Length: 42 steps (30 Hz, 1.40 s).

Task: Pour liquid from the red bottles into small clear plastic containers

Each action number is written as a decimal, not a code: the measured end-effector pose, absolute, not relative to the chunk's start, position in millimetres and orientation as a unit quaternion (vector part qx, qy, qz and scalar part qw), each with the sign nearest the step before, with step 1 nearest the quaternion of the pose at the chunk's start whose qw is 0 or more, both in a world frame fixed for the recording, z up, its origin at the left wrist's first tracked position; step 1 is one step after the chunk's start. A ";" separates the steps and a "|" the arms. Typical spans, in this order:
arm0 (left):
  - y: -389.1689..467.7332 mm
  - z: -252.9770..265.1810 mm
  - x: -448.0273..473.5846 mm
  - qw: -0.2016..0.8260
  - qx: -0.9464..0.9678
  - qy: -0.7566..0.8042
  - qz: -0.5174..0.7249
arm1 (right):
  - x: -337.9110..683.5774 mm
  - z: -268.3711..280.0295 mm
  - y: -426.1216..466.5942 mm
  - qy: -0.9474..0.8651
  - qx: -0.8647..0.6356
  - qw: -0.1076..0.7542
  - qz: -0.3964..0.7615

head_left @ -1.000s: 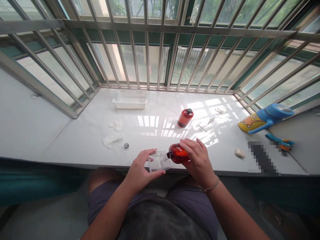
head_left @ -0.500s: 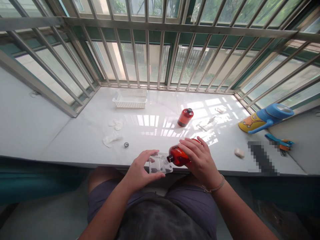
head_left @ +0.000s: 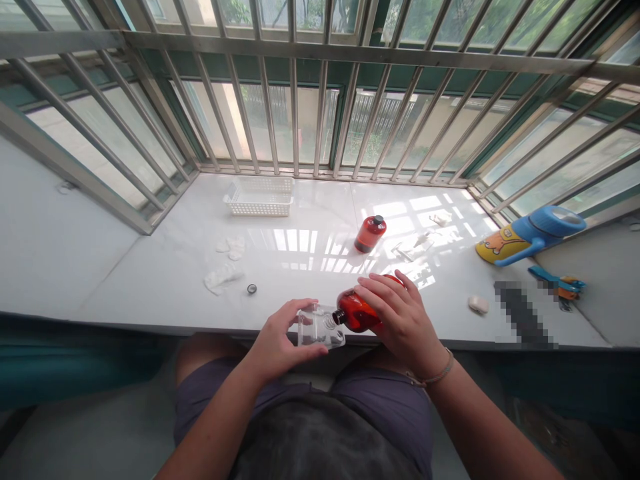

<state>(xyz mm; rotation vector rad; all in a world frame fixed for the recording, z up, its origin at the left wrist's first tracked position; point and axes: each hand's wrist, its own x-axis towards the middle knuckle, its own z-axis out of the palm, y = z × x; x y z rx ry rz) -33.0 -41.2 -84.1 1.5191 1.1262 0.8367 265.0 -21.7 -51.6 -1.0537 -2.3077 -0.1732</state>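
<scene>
Near the front edge of the white counter, my left hand (head_left: pixel 283 337) grips a clear plastic container (head_left: pixel 316 328) between thumb and fingers. My right hand (head_left: pixel 400 320) is wrapped around a red bottle (head_left: pixel 356 311) and holds it tilted on its side. The bottle's dark, uncapped mouth points left, right at the container's opening; whether they touch I cannot tell. Liquid flow between them is not visible. A small dark-rimmed cap (head_left: pixel 251 289) lies on the counter left of my hands. Beyond my right hand stands a second red bottle (head_left: pixel 371 235) with its dark cap on.
At the back of the counter (head_left: pixel 165 267) sits a white perforated basket (head_left: pixel 260 200). Crumpled white pieces (head_left: pixel 223 277) lie at left. A blue and yellow flask (head_left: pixel 525 237), a small white object (head_left: pixel 479 305) and a blue-orange item (head_left: pixel 560 283) are at right. Metal bars (head_left: pixel 295 120) close the window side.
The red bottle's mouth has shifted very slightly left, toward the container. Both hands keep the same grips, and the rest looks the same apart from a slight shift of the view.
</scene>
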 end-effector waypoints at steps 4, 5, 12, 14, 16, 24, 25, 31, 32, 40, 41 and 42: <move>-41.2 -84.3 -30.9 0.523 0.623 0.461 0.354 | 264.9 -44.7 -21.7 -0.870 -0.396 0.283 -0.078; -41.2 -84.3 -30.6 0.526 0.622 0.459 0.355 | 265.0 -42.8 -21.8 -0.871 -0.395 0.281 -0.080; -41.9 -83.4 -29.2 0.552 0.604 0.449 0.358 | 264.6 -32.9 -23.1 -0.873 -0.397 0.272 -0.088; -41.9 -83.4 -28.8 0.558 0.599 0.448 0.360 | 264.2 -31.8 -23.3 -0.871 -0.399 0.273 -0.091; -42.0 -83.8 -28.5 0.562 0.595 0.446 0.362 | 263.8 -30.9 -23.5 -0.870 -0.398 0.274 -0.093; -42.2 -89.7 -26.2 0.605 0.567 0.414 0.375 | 264.3 -22.8 -24.3 -0.876 -0.392 0.264 -0.099; -42.3 -90.2 -25.9 0.609 0.564 0.411 0.377 | 264.5 -21.9 -24.1 -0.877 -0.390 0.262 -0.102; -42.1 -91.3 -25.6 0.611 0.558 0.412 0.381 | 263.7 -20.0 -23.3 -0.879 -0.391 0.253 -0.106; -42.2 -91.3 -25.9 0.611 0.559 0.412 0.381 | 263.3 -20.2 -23.1 -0.878 -0.392 0.253 -0.106; -40.5 -86.1 -27.0 0.591 0.568 0.432 0.377 | 260.5 -27.3 -20.5 -0.870 -0.405 0.266 -0.092; -39.7 -85.3 -27.2 0.586 0.571 0.435 0.377 | 260.3 -28.9 -19.9 -0.869 -0.407 0.267 -0.090; -38.8 -84.6 -27.3 0.582 0.573 0.438 0.376 | 260.2 -30.5 -19.3 -0.868 -0.409 0.268 -0.089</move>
